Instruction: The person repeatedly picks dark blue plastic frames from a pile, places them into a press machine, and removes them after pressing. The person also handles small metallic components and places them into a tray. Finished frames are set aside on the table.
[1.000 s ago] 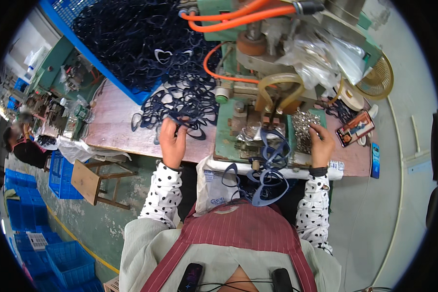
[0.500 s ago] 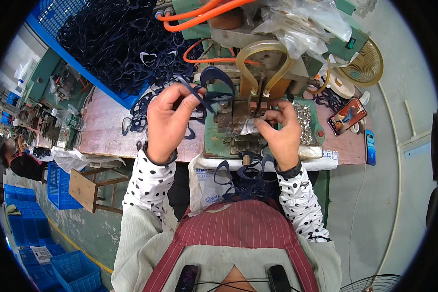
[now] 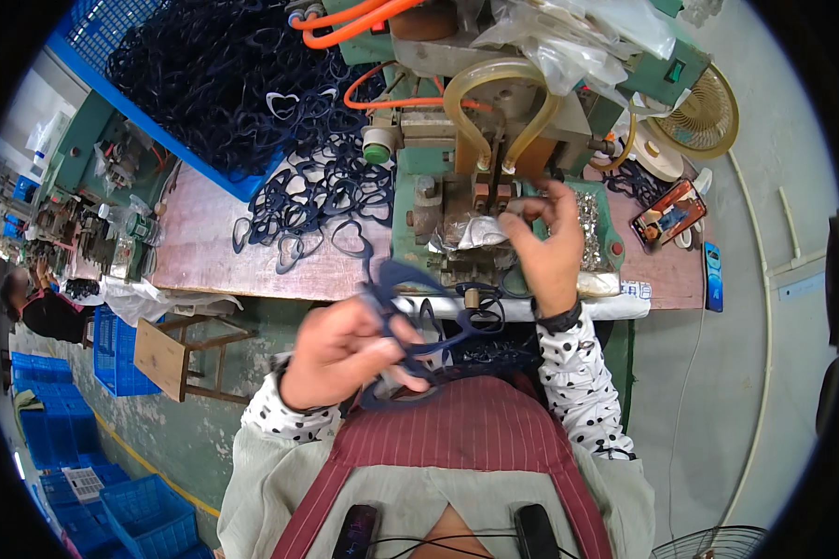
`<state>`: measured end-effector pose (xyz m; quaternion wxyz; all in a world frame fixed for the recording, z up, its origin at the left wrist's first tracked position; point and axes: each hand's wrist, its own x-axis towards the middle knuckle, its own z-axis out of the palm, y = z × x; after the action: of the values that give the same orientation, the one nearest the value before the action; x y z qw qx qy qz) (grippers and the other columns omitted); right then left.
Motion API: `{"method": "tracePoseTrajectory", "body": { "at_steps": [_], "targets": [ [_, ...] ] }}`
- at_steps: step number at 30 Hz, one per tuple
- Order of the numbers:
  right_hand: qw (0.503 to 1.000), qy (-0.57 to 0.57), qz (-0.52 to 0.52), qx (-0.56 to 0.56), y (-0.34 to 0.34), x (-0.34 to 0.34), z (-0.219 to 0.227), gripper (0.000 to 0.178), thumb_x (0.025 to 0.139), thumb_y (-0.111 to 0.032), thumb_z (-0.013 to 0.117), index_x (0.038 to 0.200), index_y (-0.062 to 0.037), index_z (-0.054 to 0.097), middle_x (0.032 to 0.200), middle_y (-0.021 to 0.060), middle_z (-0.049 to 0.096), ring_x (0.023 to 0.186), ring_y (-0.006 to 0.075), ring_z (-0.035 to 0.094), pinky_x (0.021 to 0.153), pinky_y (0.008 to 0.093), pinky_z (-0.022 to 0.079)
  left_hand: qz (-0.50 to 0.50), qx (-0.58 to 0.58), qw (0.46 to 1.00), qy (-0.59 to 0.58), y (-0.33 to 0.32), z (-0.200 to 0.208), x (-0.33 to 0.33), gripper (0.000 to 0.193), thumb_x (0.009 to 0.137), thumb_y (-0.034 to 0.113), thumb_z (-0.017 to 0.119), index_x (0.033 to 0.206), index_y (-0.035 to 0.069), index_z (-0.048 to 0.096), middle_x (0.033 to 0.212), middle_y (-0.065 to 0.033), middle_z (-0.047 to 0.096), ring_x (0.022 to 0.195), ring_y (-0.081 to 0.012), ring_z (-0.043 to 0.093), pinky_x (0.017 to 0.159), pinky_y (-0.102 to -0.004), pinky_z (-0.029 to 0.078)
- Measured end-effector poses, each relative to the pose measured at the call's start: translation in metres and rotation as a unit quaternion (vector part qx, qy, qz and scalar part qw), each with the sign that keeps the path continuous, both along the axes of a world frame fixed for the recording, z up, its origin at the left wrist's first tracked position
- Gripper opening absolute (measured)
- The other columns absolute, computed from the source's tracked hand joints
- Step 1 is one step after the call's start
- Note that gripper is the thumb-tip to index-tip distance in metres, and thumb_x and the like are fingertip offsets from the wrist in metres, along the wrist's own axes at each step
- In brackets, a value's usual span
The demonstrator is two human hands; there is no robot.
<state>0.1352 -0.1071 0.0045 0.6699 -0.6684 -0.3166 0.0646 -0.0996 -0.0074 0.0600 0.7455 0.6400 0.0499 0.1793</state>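
Note:
My left hand (image 3: 345, 356), low in front of the apron, is closed on dark blue heart-shaped loops (image 3: 403, 279), blurred by motion. My right hand (image 3: 552, 244) is at the front of a green bench press (image 3: 406, 244), close to its metal die (image 3: 494, 194). Its thumb and curled fingers come near each other; whatever they pinch is too small or blurred to make out. Crumpled silvery film (image 3: 480, 232) lies just left of the thumb. More dark blue loops (image 3: 483, 317) hang at the table's front edge, between my hands.
A blue crate (image 3: 149, 130) heaped with dark loops stands at the back left, with loose loops (image 3: 322, 186) spilling onto the table (image 3: 200, 247). Small shiny metal fittings (image 3: 585, 233) lie right of the press. Beyond are a phone (image 3: 669, 212) and a fan (image 3: 699, 114). Another person (image 3: 51, 307) sits far left.
My left hand has come down and toward me from beside the press, carrying the loops. My right hand stays by the die, having shifted slightly.

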Motion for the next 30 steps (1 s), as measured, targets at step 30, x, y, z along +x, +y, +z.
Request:
{"method": "tracePoseTrajectory", "body": {
  "at_steps": [30],
  "targets": [
    [0.939, -0.163, -0.242, -0.183, -0.079, 0.108, -0.101, 0.032, 0.081, -0.009, 0.068, 0.111, -0.0024, 0.060, 0.095, 0.0150, 0.069, 0.090, 0.0306, 0.065, 0.081, 0.0389, 0.049, -0.048, -0.373, 0.911, 0.169, -0.024, -0.035, 0.090, 0.019, 0.101, 0.016, 0.048, 0.112, 0.000, 0.049, 0.113, -0.0199, 0.064, 0.087, -0.0273, 0.071, 0.062, -0.0332, 0.062]
  ]
}}
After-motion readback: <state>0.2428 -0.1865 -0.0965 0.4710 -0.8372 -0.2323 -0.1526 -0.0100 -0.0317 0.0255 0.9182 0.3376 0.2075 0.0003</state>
